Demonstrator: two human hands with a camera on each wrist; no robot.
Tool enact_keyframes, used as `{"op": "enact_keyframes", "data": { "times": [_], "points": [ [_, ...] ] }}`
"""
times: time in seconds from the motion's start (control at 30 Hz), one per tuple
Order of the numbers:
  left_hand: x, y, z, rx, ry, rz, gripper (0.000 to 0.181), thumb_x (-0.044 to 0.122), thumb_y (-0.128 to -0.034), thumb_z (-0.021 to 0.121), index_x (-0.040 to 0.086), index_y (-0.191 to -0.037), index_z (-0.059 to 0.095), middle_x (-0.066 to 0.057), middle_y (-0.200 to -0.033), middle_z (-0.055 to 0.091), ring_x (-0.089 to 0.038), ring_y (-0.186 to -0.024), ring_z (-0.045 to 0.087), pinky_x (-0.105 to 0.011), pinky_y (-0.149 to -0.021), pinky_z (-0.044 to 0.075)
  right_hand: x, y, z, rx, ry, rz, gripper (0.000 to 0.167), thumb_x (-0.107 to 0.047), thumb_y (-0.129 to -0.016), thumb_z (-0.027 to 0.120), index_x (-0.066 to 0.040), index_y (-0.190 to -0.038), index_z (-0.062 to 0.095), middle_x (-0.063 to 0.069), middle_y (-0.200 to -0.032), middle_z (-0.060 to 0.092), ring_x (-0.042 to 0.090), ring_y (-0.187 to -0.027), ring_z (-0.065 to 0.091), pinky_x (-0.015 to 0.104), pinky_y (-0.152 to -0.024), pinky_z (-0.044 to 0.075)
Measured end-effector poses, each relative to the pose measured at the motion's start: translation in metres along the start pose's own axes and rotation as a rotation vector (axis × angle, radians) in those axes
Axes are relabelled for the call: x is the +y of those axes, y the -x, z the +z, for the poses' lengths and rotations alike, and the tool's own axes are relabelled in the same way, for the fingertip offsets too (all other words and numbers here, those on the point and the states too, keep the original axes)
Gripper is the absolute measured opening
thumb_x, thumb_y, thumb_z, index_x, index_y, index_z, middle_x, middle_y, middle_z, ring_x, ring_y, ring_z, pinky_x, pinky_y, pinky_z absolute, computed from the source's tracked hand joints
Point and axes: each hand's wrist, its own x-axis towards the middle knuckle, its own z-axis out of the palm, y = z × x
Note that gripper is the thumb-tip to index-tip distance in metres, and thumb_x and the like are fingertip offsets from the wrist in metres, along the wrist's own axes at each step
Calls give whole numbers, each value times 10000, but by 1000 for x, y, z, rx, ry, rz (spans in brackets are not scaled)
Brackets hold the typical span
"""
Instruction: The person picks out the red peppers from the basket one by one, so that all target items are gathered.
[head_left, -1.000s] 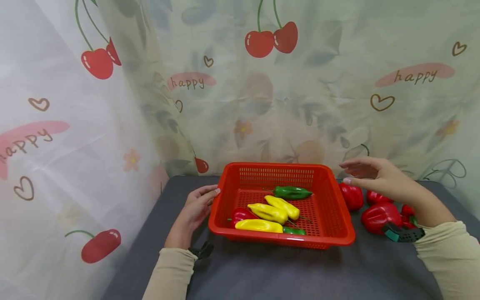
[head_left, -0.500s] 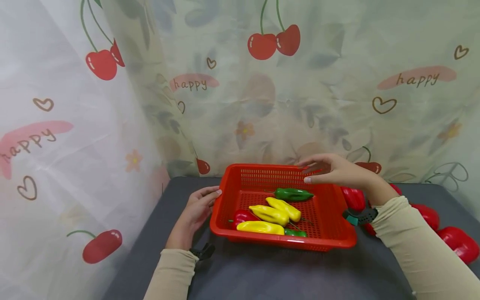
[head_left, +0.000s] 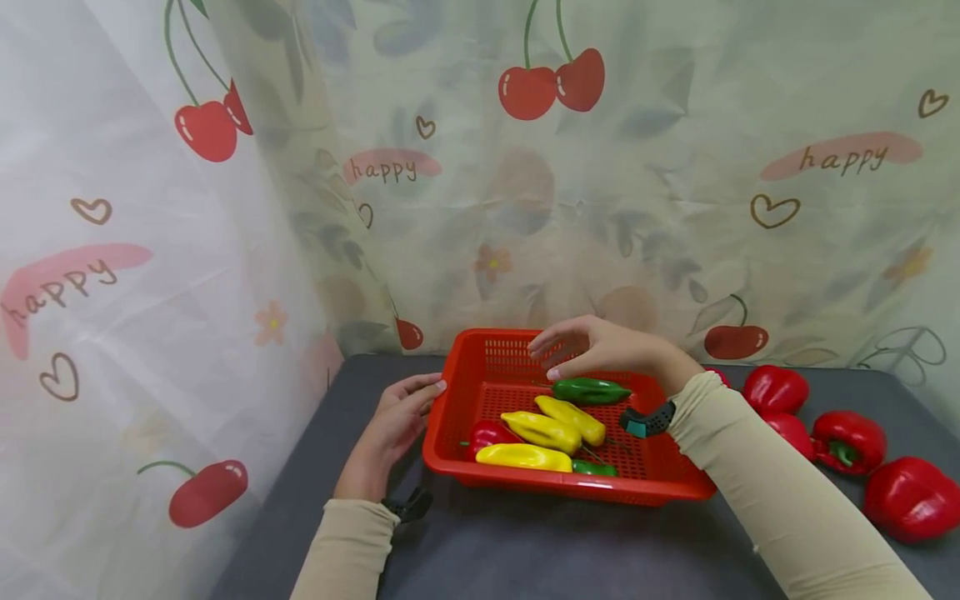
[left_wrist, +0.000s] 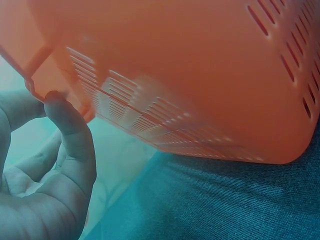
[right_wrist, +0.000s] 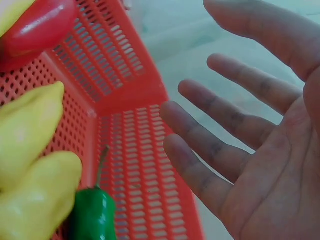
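My left hand (head_left: 397,421) holds the left rim of a red plastic basket (head_left: 555,486); in the left wrist view its thumb (left_wrist: 70,117) presses against the rim. Over the basket's back part hovers my right hand (head_left: 611,350), fingers spread and nothing in it, as the right wrist view confirms. Just below it lies a long green pepper (head_left: 592,391). Yellow peppers (head_left: 542,431), a red pepper (head_left: 489,436) and a second green pepper (head_left: 595,468), partly hidden by the front wall, also lie in the basket.
Several red bell peppers (head_left: 850,442) lie on the dark grey tabletop (head_left: 585,554) to the right of the basket, some partly behind my right forearm. A printed curtain (head_left: 585,208) hangs close behind the table and along its left side.
My right hand has moved left, from above the red bell peppers to over the basket, with nothing in it. The left hand keeps its place on the rim.
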Motion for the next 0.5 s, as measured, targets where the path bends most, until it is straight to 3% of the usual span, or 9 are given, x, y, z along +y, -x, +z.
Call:
{"op": "enact_keyframes", "data": {
  "times": [0.2, 0.5],
  "points": [
    [0, 1, 1, -3, -8, -1, 359, 177, -1018, 733, 19, -1337, 687, -52, -1127, 792, -176, -936, 760, -340, -867, 658, 8, -24, 13, -113, -57, 2, 501, -187, -983, 774, -125, -1454, 617, 99, -1488, 626, 352, -1391, 600, 429, -1081, 579],
    [0, 1, 1, -2, -14, -5, 362, 184, -1021, 727, 20, -1340, 683, -62, -1142, 791, -185, -948, 762, -343, -876, 656, 6, -48, 30, -255, -26, 30, 534, -216, -934, 819, -202, -1440, 648, 4, -1486, 646, 300, -1388, 604, 427, -1082, 580]
  ]
}}
